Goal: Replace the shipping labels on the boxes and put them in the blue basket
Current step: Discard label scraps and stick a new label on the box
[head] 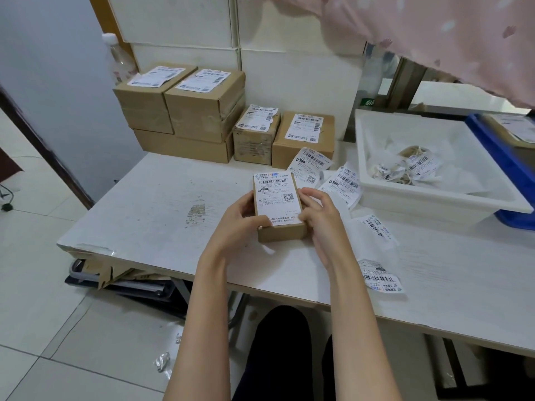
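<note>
The scene is evenly and softly lit, bright enough with no hard glare. Shadows are faint: a soft one lies under the small box (279,224) and beneath the hands on the white surface (150,209), and it is dark under the surface's edge. The wide lens bends straight lines near the borders. The pink cloth (451,33) at upper right is blurred; label print is soft, mostly unreadable.
</note>
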Demonstrator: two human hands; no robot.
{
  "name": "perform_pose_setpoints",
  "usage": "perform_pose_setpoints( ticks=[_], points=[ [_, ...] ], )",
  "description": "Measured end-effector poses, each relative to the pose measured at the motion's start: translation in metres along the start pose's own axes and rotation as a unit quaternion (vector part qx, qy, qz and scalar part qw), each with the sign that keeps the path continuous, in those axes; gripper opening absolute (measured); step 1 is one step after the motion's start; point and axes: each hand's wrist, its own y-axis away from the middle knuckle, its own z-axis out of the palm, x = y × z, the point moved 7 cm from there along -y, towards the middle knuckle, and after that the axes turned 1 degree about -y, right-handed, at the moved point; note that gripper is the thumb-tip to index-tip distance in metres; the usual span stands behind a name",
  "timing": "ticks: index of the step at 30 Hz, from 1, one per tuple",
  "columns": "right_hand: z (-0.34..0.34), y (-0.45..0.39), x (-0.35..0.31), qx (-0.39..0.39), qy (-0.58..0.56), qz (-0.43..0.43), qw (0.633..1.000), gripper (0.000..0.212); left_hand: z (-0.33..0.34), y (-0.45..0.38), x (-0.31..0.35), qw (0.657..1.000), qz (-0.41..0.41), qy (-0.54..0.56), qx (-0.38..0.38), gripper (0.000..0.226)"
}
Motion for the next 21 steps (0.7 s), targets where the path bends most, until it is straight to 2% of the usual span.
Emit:
perform_pose_setpoints(
  ticks=[4, 9, 14, 16, 19, 21],
  points=[
    [0.006, 0.001, -0.003, -0.011, 0.091, -0.033, 0.995, 0.071, 0.003, -0.002, 0.0, 1.0, -0.01, 0.013, -0.012, 0.071],
    [0.006, -0.002, 0.0, 0.026, 0.094, -0.038, 0.994, 0.055, 0.002, -0.002, -0.001, 1.0, -0.009, 0.019, -0.01, 0.073],
    [0.013, 0.001, -0.006, 0.009, 0.152, -0.047, 0.987, 0.064, 0.001, -0.005, -0.001, 1.0, -0.008, 0.01, -0.007, 0.068],
    [0.012, 0.001, -0.007, 0.022, 0.142, -0.04, 0.989, 0.057, 0.0, -0.008, -0.003, 1.0, -0.02, 0.021, -0.005, 0.06],
    [0.009, -0.001, -0.01, 0.061, 0.135, -0.03, 0.988, 0.046, -0.005, -0.01, -0.001, 0.997, -0.04, 0.042, 0.048, 0.042],
    [0.009, -0.004, -0.012, 0.082, 0.151, -0.02, 0.985, 0.047, -0.01, -0.014, -0.003, 0.993, -0.056, 0.027, 0.102, 0.042]
  ],
)
